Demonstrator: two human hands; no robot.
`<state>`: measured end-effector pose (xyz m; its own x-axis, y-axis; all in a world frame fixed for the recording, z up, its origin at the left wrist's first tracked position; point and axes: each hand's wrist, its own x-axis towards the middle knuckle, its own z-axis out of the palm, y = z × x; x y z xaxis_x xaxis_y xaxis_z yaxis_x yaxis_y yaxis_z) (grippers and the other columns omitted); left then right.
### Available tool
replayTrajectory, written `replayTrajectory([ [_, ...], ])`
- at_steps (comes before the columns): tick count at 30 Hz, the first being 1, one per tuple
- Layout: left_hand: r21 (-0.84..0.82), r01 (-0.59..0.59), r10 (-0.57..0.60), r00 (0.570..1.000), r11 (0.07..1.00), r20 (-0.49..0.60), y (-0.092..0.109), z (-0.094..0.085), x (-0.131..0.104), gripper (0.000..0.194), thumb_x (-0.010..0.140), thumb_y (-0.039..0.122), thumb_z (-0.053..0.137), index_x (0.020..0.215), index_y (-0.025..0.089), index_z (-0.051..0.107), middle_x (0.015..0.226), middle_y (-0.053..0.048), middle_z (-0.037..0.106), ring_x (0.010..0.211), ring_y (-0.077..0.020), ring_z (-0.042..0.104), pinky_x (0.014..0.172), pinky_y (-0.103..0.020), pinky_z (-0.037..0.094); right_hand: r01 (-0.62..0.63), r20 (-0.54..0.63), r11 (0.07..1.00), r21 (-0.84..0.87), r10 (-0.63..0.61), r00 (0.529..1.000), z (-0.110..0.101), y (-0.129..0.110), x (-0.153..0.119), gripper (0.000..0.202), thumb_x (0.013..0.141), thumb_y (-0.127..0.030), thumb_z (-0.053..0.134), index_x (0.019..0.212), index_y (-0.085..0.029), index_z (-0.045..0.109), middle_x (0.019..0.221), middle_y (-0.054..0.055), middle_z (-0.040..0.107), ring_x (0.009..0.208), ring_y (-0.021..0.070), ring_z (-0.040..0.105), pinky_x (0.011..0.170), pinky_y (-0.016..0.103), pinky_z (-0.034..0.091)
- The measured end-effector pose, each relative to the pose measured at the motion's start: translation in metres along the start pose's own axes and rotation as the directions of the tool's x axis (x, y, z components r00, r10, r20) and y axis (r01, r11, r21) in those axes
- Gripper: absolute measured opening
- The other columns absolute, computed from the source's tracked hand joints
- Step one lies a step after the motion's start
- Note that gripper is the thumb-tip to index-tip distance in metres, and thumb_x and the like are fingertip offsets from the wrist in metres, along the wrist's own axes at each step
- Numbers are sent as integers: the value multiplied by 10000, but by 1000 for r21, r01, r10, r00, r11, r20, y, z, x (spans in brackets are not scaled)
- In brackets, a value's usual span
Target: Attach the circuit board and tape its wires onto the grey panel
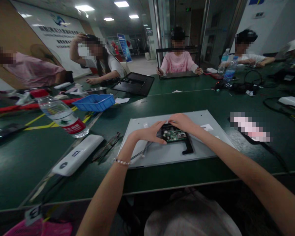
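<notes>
Left hand (pixel 150 131), wide, and right hand (pixel 183 122), grip unclear, touch a circuit board (pixel 174 135); white device (pixel 85 150) reads "B".

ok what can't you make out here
In the head view:
Black bracket by the green circuit board: far edge, partly covered by left hand and right hand.
Bright pink basket-like object: cut off by bottom edge.
Clear red-capped plastic bottle: small print, too blurred to read.
</notes>
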<state>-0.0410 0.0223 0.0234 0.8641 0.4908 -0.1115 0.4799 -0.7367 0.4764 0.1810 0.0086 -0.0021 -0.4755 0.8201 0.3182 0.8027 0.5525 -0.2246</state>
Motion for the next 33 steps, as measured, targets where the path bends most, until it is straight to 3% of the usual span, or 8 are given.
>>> replayTrajectory([
  [6, -11, 41, -40, 999, 999, 36, -7, 2, 1, 1111, 647, 611, 676, 1470, 170, 74, 1514, -156, 167, 1379, -349, 189, 1120, -465, 204, 34, 9, 999, 26, -34, 999, 4, -2, 0, 211, 896, -194, 500, 973, -178, 696, 975, 78, 699, 922, 198, 611, 804, 278, 407],
  [22, 53, 12, -14, 999, 999, 32, -9, 3, -1, 1072, 691, 592, 644, 1474, 179, 40, 1514, -168, 170, 1379, -344, 200, 1114, -474, 214, 53, 14, 990, 130, -55, 998, 3, -3, 0, 220, 868, -141, 502, 986, -139, 688, 1017, 107, 673, 958, 200, 590, 869, 310, 419],
  [28, 30, 44, -45, 998, 999, 39, 4, 0, -2, 1098, 679, 602, 640, 1478, 167, 27, 1529, -158, 119, 1390, -343, 162, 1122, -469, 202, 31, 17, 988, 153, -34, 999, -19, 6, -8, 251, 863, -201, 519, 1043, -146, 684, 1079, 121, 661, 1017, 226, 587, 920, 347, 418],
  [33, 56, 138, -142, 988, 989, 62, 15, -1, -3, 1179, 636, 631, 665, 1478, 138, 3, 1544, -162, -11, 1407, -353, 53, 1131, -432, 176, -90, 156, 988, 122, 70, 985, -50, 19, -27, 264, 852, -242, 522, 1020, -155, 706, 1075, 108, 676, 1024, 252, 598, 922, 359, 434],
])
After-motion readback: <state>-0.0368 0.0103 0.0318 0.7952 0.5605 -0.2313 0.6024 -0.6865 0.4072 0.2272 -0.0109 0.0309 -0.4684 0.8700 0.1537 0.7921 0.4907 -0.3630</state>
